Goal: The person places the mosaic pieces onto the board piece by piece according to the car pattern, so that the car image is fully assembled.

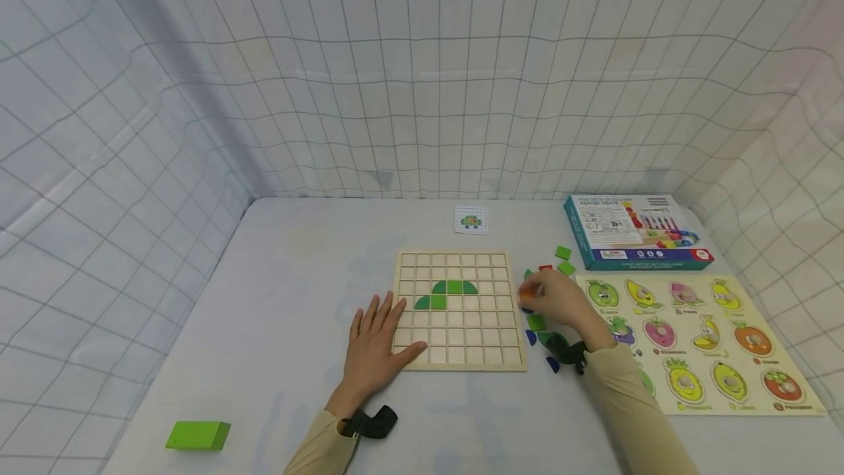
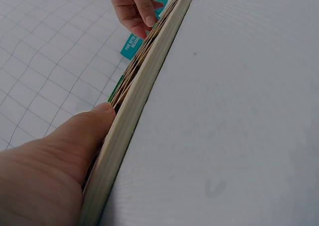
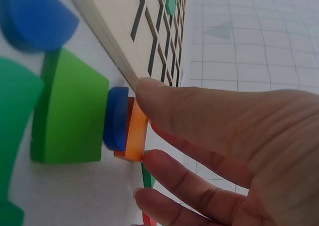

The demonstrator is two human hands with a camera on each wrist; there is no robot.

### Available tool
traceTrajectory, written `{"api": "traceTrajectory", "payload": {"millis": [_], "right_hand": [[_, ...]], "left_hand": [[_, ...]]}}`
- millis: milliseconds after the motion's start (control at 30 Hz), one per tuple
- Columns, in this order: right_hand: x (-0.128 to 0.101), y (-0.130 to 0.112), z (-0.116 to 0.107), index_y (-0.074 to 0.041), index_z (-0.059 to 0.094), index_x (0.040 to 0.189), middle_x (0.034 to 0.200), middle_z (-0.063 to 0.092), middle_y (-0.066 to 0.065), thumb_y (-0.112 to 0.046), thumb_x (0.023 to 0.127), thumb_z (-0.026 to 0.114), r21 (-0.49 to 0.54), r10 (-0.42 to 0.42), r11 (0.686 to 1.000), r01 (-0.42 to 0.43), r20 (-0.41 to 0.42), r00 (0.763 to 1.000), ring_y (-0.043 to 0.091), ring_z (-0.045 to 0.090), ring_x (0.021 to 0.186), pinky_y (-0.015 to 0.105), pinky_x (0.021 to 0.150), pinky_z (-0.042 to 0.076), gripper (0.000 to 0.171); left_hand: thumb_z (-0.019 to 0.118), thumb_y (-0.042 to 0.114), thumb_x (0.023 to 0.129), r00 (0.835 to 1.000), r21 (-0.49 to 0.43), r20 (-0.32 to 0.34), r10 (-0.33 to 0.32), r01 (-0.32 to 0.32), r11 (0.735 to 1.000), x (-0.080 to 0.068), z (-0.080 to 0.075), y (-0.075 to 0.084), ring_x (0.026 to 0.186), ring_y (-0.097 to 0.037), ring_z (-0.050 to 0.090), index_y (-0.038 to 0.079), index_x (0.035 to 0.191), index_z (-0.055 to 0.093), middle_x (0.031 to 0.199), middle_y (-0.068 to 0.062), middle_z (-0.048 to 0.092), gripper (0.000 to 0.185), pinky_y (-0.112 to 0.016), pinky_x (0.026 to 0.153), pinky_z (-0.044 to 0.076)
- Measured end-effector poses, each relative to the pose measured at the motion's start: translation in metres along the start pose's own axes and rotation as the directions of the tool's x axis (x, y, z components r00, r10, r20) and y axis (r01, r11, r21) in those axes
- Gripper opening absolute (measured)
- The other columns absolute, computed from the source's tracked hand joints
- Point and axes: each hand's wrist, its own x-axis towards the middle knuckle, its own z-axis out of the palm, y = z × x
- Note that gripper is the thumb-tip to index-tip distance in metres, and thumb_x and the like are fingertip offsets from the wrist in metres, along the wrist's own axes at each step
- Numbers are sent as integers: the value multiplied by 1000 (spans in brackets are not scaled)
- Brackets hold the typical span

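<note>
Here, your right hand (image 1: 557,303) pinches the orange tile (image 3: 135,136) by its thin edges at the board's (image 1: 455,310) 3 o'clock side, a light, stiff, probably slick piece, while your left hand (image 1: 379,343) lies flat, fingers spread, at its 8 o'clock corner.

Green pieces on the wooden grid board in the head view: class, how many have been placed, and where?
5. Three green pieces lie side by side in the board's third row, forming a dome; two more sit in the row below, at the dome's left end. None look hidden by the left hand.
</note>
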Motion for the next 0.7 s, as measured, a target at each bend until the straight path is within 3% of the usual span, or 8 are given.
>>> {"api": "traceTrajectory", "payload": {"millis": [167,700], "right_hand": [[1,1,-1,-7,70,93,84,62,3,-19,79,72,3,-21,1000,21,6,1000,16,53,72,30,61,45,19],[6,-1,-1,-7,62,86,80,59,4,-16,74,77,-5,26,1000,-26,18,1000,18,51,69,30,61,43,21]], "left_hand": [[54,64,81,1000,4,5,-2,2,1000,0,-1,0,142,-26,12,21,146,30,153,-5,22,81,-50,111,6],[55,63,81,1000,9,-4,-2,2,1000,-1,-2,2,142,-27,13,20,146,30,152,-5,23,82,-50,111,7]]}}
